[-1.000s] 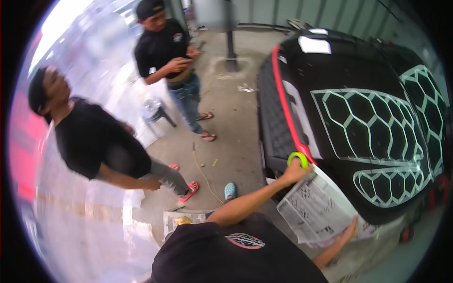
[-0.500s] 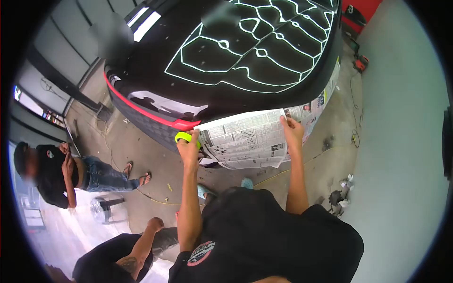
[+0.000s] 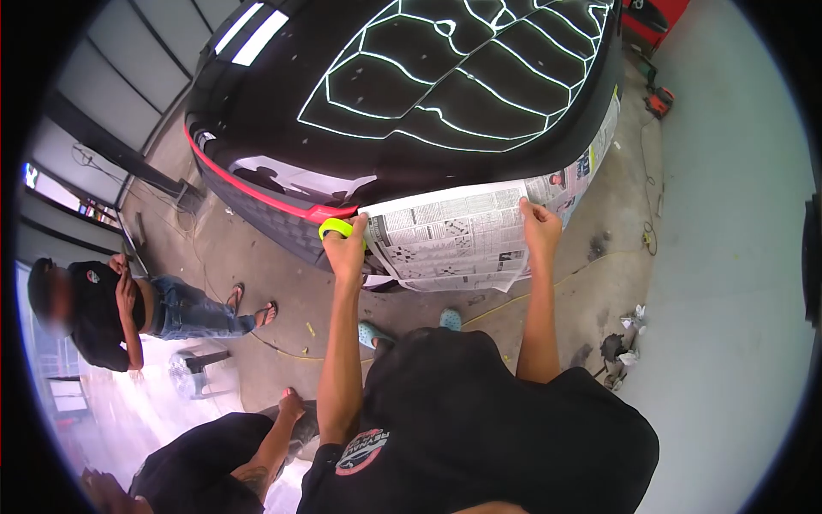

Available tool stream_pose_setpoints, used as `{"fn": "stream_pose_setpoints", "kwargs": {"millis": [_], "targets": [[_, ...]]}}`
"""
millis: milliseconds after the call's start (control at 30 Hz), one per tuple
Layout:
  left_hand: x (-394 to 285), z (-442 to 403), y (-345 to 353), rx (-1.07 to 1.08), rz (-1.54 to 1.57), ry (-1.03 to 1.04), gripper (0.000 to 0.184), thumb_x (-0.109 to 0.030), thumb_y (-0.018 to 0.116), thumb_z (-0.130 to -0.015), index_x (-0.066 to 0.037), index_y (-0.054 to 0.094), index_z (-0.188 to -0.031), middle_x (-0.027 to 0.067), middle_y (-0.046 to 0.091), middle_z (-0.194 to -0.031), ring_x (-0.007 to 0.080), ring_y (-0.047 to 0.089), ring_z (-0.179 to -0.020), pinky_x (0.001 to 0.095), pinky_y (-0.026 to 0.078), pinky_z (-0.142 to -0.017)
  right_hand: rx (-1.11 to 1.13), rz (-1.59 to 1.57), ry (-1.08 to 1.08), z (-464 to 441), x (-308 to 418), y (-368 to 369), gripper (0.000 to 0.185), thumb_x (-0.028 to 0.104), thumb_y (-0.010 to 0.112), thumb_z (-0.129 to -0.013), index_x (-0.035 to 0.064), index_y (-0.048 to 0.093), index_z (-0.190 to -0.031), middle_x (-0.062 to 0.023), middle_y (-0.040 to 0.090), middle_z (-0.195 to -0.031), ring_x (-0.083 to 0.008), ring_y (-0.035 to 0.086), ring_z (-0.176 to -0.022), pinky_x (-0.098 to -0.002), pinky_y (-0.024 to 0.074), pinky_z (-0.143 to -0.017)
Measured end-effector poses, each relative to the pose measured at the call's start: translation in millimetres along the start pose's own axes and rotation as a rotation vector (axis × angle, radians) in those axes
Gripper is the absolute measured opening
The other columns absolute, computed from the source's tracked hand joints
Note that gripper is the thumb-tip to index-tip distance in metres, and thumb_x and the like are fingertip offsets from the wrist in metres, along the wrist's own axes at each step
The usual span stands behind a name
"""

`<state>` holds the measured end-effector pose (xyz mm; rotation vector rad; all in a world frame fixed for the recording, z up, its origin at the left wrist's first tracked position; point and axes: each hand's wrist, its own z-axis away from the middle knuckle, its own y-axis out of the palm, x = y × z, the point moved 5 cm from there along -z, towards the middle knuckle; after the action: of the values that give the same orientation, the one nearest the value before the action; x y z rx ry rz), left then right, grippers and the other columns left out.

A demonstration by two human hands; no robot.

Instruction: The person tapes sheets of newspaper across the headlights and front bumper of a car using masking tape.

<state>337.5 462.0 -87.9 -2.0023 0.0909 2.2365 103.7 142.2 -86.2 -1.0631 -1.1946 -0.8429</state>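
Observation:
A newspaper sheet (image 3: 454,240) spreads across the lower end of a glossy black car (image 3: 257,111), its top edge along the bodywork. My left hand (image 3: 345,250) is closed on a neon yellow-green roll of tape (image 3: 331,228), with its fingertips at the sheet's upper left corner, beside the red trim strip (image 3: 282,202). At the upper right corner, my right hand (image 3: 543,230) pinches the sheet between thumb and fingers. More newspaper (image 3: 591,167) covers the car's side to the right of my right hand.
One person (image 3: 103,300) stands at the left with hands together; another person in black (image 3: 205,458) is low at the bottom left. A stool (image 3: 199,373) stands between them. A cable (image 3: 565,281) crosses the floor. Crumpled scraps (image 3: 629,338) lie near the right wall (image 3: 736,257).
The view has shifted slightly. Both hands keep their hold on the newspaper, whose top edge lies a little higher in view. The low person's arm has moved slightly.

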Motion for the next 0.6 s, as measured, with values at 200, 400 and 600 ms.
{"fn": "stream_pose_setpoints", "kwargs": {"millis": [200, 400, 600], "targets": [[-2, -3, 5, -0.041, -0.034, -0.003, 0.028, -0.022, 0.084, -0.087, 0.004, 0.075, -0.091, 0.0005, 0.065, -0.077, 0.0092, 0.056, -0.066, 0.0296, 0.046, -0.062, -0.026, -0.023, 0.013, 2, 6, 0, 0.036, 0.027, 0.078, -0.093, -0.0078, 0.077, -0.099, -0.0072, 0.075, -0.085, -0.0118, 0.064, -0.077, -0.0296, 0.0501, -0.073], [-2, -2, 5, -0.090, -0.047, 0.057, 0.028, -0.022, 0.084, -0.087, 0.003, 0.073, -0.082, -0.0008, 0.061, -0.072, 0.0082, 0.051, -0.063, 0.0307, 0.043, -0.060, -0.016, -0.026, 0.004, 2, 12, 2, 0.035, 0.026, 0.078, -0.092, -0.0080, 0.078, -0.099, -0.0069, 0.074, -0.084, -0.0119, 0.063, -0.076, -0.0293, 0.0500, -0.072], [-5, -4, 1, -0.172, -0.140, 0.127, 0.034, -0.023, 0.085, -0.086, 0.002, 0.066, -0.073, -0.0007, 0.059, -0.068, 0.0094, 0.049, -0.061, 0.0331, 0.041, -0.058, 0.018, -0.019, -0.013, -6, 2, 4, 0.034, 0.026, 0.078, -0.092, -0.0083, 0.077, -0.097, -0.0074, 0.074, -0.082, -0.0121, 0.064, -0.075, -0.0293, 0.0504, -0.071]]}}
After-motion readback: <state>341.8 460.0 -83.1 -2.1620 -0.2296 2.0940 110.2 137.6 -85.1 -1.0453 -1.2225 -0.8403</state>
